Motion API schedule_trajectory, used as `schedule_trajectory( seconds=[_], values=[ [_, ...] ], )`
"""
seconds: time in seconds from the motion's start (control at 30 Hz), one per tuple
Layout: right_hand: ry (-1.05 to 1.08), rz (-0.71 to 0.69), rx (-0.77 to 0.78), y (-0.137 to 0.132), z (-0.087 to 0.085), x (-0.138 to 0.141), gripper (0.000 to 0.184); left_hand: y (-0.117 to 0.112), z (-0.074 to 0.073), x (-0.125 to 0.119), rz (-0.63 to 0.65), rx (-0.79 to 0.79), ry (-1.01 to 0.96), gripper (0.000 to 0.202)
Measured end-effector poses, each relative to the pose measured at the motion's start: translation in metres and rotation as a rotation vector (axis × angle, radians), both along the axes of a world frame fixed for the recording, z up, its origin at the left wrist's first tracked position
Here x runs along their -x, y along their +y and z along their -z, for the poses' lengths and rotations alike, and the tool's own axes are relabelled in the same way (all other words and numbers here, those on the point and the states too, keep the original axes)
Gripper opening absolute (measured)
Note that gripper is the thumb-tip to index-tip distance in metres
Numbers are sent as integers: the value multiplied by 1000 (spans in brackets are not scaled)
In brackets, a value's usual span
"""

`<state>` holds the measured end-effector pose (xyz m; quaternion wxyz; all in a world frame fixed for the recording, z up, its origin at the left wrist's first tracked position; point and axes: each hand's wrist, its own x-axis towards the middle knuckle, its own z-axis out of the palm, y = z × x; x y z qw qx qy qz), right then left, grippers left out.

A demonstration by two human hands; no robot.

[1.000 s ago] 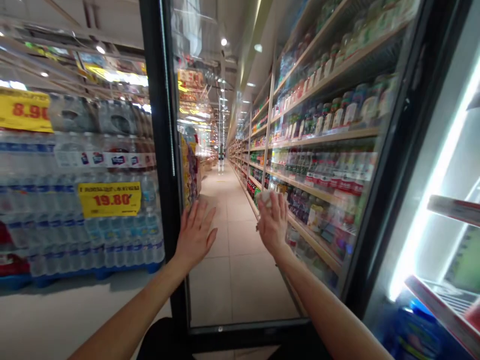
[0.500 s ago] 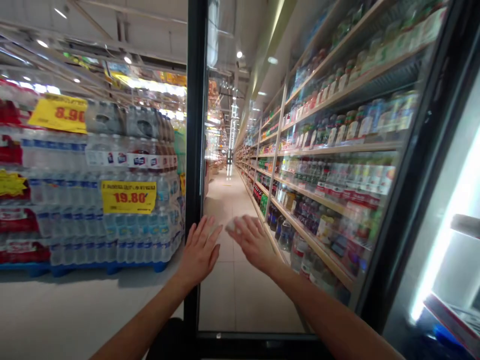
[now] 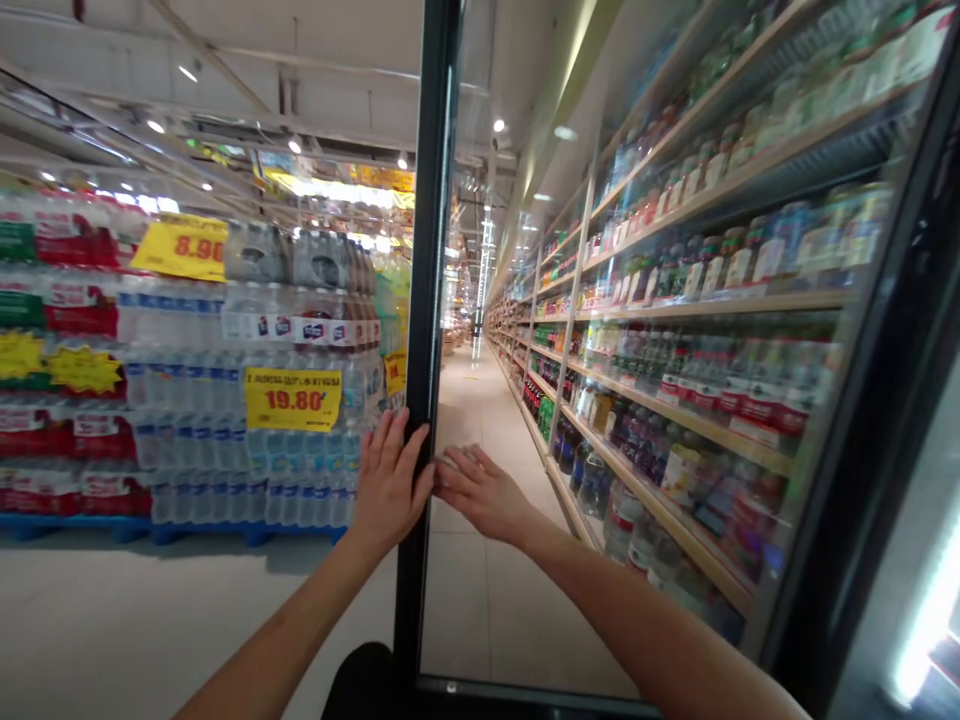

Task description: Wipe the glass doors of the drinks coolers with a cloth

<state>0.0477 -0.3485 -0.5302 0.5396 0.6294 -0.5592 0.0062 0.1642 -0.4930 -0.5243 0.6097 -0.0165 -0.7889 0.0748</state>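
Observation:
A glass door (image 3: 480, 600) with a black frame (image 3: 427, 300) stands in front of me. My left hand (image 3: 390, 485) lies against the frame's upright, fingers stretched and apart, holding nothing. My right hand (image 3: 484, 490) is on the glass just right of that upright, its fingers bent over a small pale cloth (image 3: 448, 460). Most of the cloth is hidden under the fingers. The two hands are close together, the left thumb near the right fingertips.
Left of the door, shrink-wrapped bottle packs (image 3: 195, 400) are stacked on blue pallets (image 3: 255, 535), with a yellow price sign (image 3: 292, 400). Through or in the glass, long drink shelves (image 3: 675, 300) line an aisle floor (image 3: 469, 400). A bright light strip (image 3: 930, 630) glows at the right.
My right hand has moved left across the glass, toward the frame's upright. My left hand is now against that upright. The whole view has shifted, with the door appearing farther right.

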Motion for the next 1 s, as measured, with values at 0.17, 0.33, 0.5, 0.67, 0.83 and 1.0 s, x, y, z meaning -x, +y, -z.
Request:
schedule_trajectory(
  seconds=[0.17,0.33,0.5,0.67,0.83,1.0],
  values=[
    [-153,93,287,-6,-61,5,40,16,-20,10,50,6,31,52],
    [-103,150,310,17,-62,5,40,37,-37,24,128,36,73,53],
    [-51,200,393,63,-64,29,46,50,-50,46,146,52,75,52],
    [-207,310,830,93,-96,46,47,66,-63,72,133,51,65,53],
    [-115,291,506,82,-79,39,53,77,-74,88,132,-10,134,53],
    [-147,350,716,109,-93,53,49,70,-82,92,121,-46,166,55]
  ],
)
